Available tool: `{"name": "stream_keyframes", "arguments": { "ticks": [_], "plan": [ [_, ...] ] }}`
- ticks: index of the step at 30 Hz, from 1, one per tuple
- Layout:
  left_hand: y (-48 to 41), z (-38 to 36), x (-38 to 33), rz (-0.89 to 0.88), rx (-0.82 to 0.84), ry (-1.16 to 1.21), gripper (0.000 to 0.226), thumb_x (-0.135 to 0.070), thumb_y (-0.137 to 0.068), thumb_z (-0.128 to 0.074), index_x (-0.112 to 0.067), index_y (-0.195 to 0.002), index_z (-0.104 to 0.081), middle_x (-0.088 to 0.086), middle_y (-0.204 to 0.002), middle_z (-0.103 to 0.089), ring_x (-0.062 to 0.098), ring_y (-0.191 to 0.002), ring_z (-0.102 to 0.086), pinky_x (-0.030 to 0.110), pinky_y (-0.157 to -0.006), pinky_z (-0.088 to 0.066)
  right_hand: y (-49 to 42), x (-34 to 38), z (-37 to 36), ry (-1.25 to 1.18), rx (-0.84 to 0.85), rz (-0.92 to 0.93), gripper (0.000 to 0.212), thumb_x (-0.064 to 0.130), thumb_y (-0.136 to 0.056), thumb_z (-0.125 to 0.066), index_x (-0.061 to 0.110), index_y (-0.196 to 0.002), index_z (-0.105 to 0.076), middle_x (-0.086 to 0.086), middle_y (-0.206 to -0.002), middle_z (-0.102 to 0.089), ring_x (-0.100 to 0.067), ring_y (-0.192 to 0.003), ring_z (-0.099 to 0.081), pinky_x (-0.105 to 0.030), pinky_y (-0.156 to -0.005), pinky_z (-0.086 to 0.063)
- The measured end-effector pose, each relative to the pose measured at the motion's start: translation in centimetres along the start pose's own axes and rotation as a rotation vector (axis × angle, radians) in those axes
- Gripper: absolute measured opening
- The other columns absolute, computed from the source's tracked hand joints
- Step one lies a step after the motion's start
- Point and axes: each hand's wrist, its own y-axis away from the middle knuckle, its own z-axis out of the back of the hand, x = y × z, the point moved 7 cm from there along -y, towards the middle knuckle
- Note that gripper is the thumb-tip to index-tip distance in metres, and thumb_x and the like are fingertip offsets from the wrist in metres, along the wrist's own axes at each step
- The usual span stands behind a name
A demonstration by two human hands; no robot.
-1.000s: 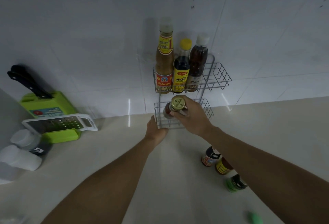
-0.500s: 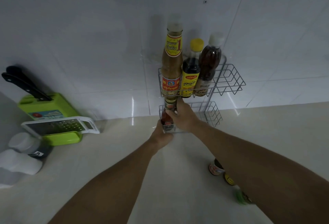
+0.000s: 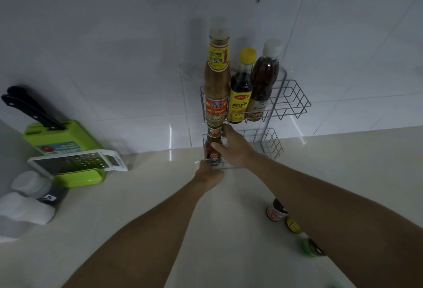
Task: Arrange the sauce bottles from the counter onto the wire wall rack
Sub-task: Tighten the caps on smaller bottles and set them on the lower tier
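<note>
- We seat the small red sauce bottle (image 3: 213, 148) upright at the left end of the lower basket (image 3: 266, 142) of the wire wall rack (image 3: 290, 100); in our judgement its base is down or nearly so.
- Our right hand (image 3: 231, 147) grips the bottle, thumb across its front and fingers behind its neck. We should release only once the base rests flat on the wires.
- The bottle's cap sits just beneath the floor of the upper basket, so clearance looks tight. We should draw the hand out sideways and low, not upward.
- Our left hand (image 3: 209, 174) is at the front lower corner of the lower basket, just under the bottle, apparently steadying the rack. We cannot tell whether its fingers close on the wire.
- Three tall bottles (image 3: 240, 91) fill the left part of the upper basket; we should avoid knocking them.
- Further bottles on the counter (image 3: 137, 207), partly hidden by our right forearm, remain to be racked; the nearest jar (image 3: 275, 211) lies well apart from both hands.
</note>
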Motion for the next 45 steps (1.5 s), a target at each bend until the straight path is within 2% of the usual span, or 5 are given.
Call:
{"name": "stream_keyframes", "arguments": {
  "ticks": [13,26,35,42,45],
  "plan": [
    [5.5,-13.9,-1.9,-0.322,0.446,-0.339,0.11,-0.034,-0.065,-0.08,-0.027,-0.157,-0.019,-0.007,-0.157,-0.029,0.013,-0.137,-0.033,0.028,-0.097,-0.046,12.2,-7.1,9.2,0.172,-0.058,-0.068,0.057,0.042,-0.092,-0.059,0.019,-0.141,-0.04,0.006,-0.131,-0.055,-0.013,-0.117,-0.051,-0.035,-0.101,-0.043],
    [7.6,-17.0,-2.1,-0.414,0.433,-0.179,0.039,-0.015,-0.082,-0.061,-0.027,-0.118,-0.05,0.006,-0.105,-0.065,0.02,-0.089,-0.064,0.032,-0.075,-0.05,15.9,-5.3,9.7,0.425,-0.146,0.107,0.058,0.046,-0.096,-0.054,0.009,-0.051,-0.047,-0.002,-0.046,-0.044,-0.012,-0.043,-0.036,-0.029,-0.053,-0.038],
    [11.0,-8.5,-4.8,-0.549,-0.303,-0.032,0.023,-0.045,-0.063,-0.06,-0.032,-0.078,-0.049,-0.011,-0.066,-0.061,0.002,-0.065,-0.057,0.026,-0.054,-0.04,13.4,3.8,11.3,0.538,-0.249,0.382,0.052,0.049,-0.098,-0.045,0.013,-0.061,-0.055,0.002,-0.053,-0.049,-0.014,-0.05,-0.044,-0.03,-0.054,-0.037],
    [13.3,-6.4,-5.0,-0.591,-0.414,-0.231,0.026,-0.046,-0.068,-0.061,-0.029,-0.087,-0.058,-0.007,-0.078,-0.067,0.024,-0.076,-0.064,0.037,-0.071,-0.054,12.9,5.3,9.6,0.99,-0.107,0.352,0.037,0.035,-0.104,-0.034,0.016,-0.103,-0.065,-0.01,-0.082,-0.066,-0.032,-0.074,-0.061,-0.035,-0.061,-0.046],
    [13.9,-6.3,-3.8,-0.538,-0.412,-0.217,0.027,-0.049,-0.065,-0.057,-0.028,-0.082,-0.055,-0.008,-0.073,-0.065,0.022,-0.073,-0.063,0.037,-0.069,-0.055,12.1,4.9,9.1,0.928,0.017,0.101,0.055,0.05,-0.102,-0.022,0.012,-0.073,-0.048,-0.01,-0.078,-0.06,-0.029,-0.076,-0.059,-0.035,-0.067,-0.041]
  ]
}}
